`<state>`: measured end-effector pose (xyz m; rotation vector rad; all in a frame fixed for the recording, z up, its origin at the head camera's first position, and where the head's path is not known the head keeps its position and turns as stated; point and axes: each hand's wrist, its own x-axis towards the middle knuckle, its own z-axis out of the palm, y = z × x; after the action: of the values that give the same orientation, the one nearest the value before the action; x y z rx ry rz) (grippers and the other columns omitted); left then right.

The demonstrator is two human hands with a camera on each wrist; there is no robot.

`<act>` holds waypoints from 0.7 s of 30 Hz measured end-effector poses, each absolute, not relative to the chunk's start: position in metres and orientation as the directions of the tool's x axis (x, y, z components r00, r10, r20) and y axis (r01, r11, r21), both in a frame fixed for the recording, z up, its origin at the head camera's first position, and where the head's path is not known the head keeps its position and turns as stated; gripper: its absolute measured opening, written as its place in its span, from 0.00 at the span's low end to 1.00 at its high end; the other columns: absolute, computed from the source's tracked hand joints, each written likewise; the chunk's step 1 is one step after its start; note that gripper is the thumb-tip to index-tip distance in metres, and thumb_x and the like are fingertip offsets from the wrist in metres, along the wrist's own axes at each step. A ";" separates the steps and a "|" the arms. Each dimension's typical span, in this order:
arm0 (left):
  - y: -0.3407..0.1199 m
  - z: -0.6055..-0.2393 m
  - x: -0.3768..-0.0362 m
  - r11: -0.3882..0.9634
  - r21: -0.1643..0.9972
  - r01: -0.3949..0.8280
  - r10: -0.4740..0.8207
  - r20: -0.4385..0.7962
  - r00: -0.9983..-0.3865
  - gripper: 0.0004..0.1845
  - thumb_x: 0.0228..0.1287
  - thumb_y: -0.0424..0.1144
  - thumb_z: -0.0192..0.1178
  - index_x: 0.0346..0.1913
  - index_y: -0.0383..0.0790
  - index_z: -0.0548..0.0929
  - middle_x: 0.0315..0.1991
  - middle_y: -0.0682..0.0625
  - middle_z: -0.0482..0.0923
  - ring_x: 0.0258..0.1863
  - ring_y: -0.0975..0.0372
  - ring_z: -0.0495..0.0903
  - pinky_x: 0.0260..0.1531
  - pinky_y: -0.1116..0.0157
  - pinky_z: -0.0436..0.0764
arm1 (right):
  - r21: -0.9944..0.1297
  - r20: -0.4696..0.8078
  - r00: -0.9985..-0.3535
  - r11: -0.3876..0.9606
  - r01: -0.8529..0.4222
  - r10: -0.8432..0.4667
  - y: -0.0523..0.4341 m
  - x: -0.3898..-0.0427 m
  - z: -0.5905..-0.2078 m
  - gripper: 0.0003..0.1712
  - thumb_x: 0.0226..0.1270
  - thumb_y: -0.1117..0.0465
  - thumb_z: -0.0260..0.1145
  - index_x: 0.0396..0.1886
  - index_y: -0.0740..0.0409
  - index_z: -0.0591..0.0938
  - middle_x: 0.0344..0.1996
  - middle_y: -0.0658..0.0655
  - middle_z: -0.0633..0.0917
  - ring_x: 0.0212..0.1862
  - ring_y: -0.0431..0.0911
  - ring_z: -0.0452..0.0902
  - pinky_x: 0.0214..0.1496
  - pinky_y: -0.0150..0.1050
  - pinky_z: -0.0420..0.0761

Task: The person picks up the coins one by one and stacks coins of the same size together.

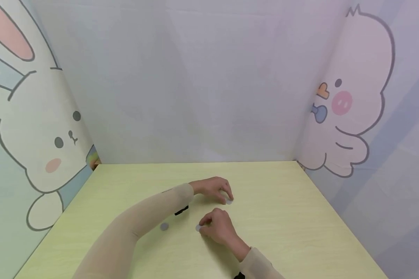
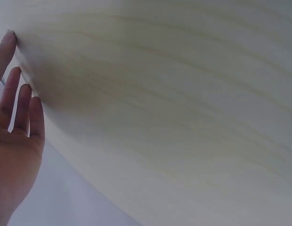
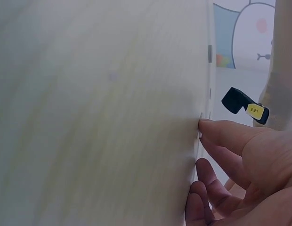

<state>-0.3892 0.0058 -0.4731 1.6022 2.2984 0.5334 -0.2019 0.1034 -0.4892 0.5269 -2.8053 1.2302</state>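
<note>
Fingertips and thumb of the person's left hand (image 1: 214, 188) pinch a small grey disc (image 1: 229, 202) down at the pale yellow table (image 1: 283, 224), toward the middle of it. That arm reaches across from the left in a beige sleeve (image 1: 136, 219), and seen from its wrist, the remaining fingers are loosely extended, their tips close to the wood.

Nearer the person, the right hand (image 1: 220, 226) grasps a second disc (image 1: 198, 228) between thumb and forefinger, its pale rim poking out on the left side of the grip. I can't tell whether either of these two is raised at all from the surface. A third disc (image 1: 164, 226) lies flat on the table, left of the right hand and just beside the left forearm, touched by neither hand.

Under the left cuff sits a black device (image 3: 254, 111) with a yellow label. Around the table hang pale cloth walls, a cartoon rabbit (image 1: 38, 135) on the left one and a chubby cartoon bird (image 1: 359, 77) on the right.
</note>
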 end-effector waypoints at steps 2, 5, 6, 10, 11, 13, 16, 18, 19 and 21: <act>0.006 -0.473 -0.389 0.317 0.454 0.833 0.938 -0.023 -0.345 0.11 0.71 0.41 0.73 0.53 0.53 0.93 0.54 0.60 0.84 0.56 0.70 0.77 0.61 0.68 0.75 | -0.709 0.167 -0.942 0.629 -0.320 -0.292 0.102 -0.203 -0.490 0.03 0.59 0.63 0.82 0.30 0.54 0.94 0.31 0.46 0.89 0.37 0.40 0.80 0.39 0.34 0.77; 0.006 -0.473 -0.388 0.327 0.451 0.830 0.935 -0.023 -0.355 0.09 0.70 0.41 0.73 0.50 0.53 0.94 0.54 0.60 0.83 0.56 0.70 0.77 0.61 0.68 0.74 | -0.703 0.174 -0.941 0.633 -0.324 -0.289 0.101 -0.204 -0.491 0.03 0.59 0.62 0.82 0.29 0.54 0.94 0.30 0.46 0.88 0.37 0.40 0.80 0.39 0.34 0.77; 0.005 -0.473 -0.388 0.331 0.450 0.829 0.933 -0.025 -0.359 0.08 0.70 0.42 0.73 0.50 0.53 0.94 0.54 0.60 0.83 0.56 0.70 0.77 0.62 0.68 0.74 | -0.702 0.176 -0.941 0.634 -0.325 -0.288 0.101 -0.204 -0.491 0.03 0.59 0.62 0.82 0.29 0.54 0.94 0.30 0.46 0.88 0.37 0.40 0.80 0.39 0.34 0.77; 0.004 -0.475 -0.390 0.343 0.452 0.824 0.928 -0.030 -0.370 0.07 0.70 0.42 0.73 0.48 0.53 0.94 0.54 0.60 0.83 0.57 0.69 0.77 0.63 0.67 0.74 | -0.699 0.175 -0.942 0.637 -0.324 -0.286 0.100 -0.206 -0.493 0.03 0.59 0.62 0.83 0.30 0.54 0.94 0.31 0.46 0.88 0.37 0.40 0.80 0.39 0.34 0.77; 0.004 -0.475 -0.390 0.343 0.452 0.823 0.928 -0.029 -0.370 0.07 0.70 0.42 0.73 0.48 0.53 0.94 0.54 0.60 0.83 0.57 0.69 0.77 0.63 0.67 0.74 | -0.699 0.174 -0.942 0.638 -0.322 -0.286 0.100 -0.207 -0.493 0.03 0.59 0.62 0.83 0.30 0.54 0.94 0.31 0.46 0.88 0.37 0.40 0.80 0.39 0.34 0.77; 0.004 -0.477 -0.393 0.337 0.453 0.825 0.930 -0.023 -0.367 0.07 0.70 0.42 0.74 0.48 0.53 0.94 0.53 0.60 0.83 0.56 0.70 0.77 0.62 0.68 0.74 | -0.699 0.171 -0.943 0.640 -0.320 -0.284 0.099 -0.208 -0.494 0.03 0.59 0.62 0.83 0.30 0.54 0.94 0.31 0.46 0.88 0.36 0.40 0.80 0.39 0.34 0.77; 0.002 -0.479 -0.396 0.327 0.456 0.828 0.933 -0.016 -0.360 0.07 0.69 0.42 0.74 0.48 0.53 0.94 0.52 0.61 0.83 0.55 0.71 0.77 0.61 0.69 0.74 | -0.696 0.169 -0.944 0.644 -0.317 -0.283 0.098 -0.209 -0.495 0.03 0.59 0.62 0.83 0.30 0.53 0.94 0.31 0.45 0.88 0.36 0.39 0.80 0.39 0.34 0.77; 0.001 -0.480 -0.398 0.323 0.456 0.829 0.935 -0.015 -0.356 0.09 0.69 0.42 0.74 0.50 0.53 0.94 0.52 0.61 0.84 0.55 0.71 0.78 0.60 0.69 0.75 | -0.694 0.165 -0.946 0.648 -0.313 -0.280 0.097 -0.210 -0.496 0.03 0.59 0.61 0.83 0.30 0.53 0.94 0.31 0.45 0.88 0.36 0.39 0.79 0.39 0.34 0.77; 0.001 -0.480 -0.398 0.324 0.456 0.829 0.935 -0.017 -0.355 0.09 0.70 0.42 0.74 0.51 0.53 0.94 0.53 0.61 0.84 0.55 0.71 0.77 0.59 0.70 0.75 | -0.694 0.162 -0.946 0.650 -0.311 -0.280 0.097 -0.210 -0.496 0.03 0.59 0.61 0.83 0.30 0.53 0.94 0.31 0.44 0.88 0.37 0.39 0.79 0.39 0.35 0.77; 0.000 -0.480 -0.398 0.326 0.459 0.826 0.934 -0.022 -0.357 0.10 0.70 0.42 0.74 0.52 0.52 0.94 0.53 0.60 0.84 0.55 0.70 0.77 0.59 0.70 0.75 | -0.693 0.158 -0.948 0.653 -0.305 -0.276 0.096 -0.211 -0.497 0.03 0.58 0.61 0.83 0.30 0.52 0.94 0.31 0.44 0.88 0.37 0.39 0.79 0.40 0.35 0.77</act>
<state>-0.3982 0.0002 -0.4804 1.5835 2.3129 0.5442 -0.2108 0.0960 -0.4972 0.4956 -2.8212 1.1946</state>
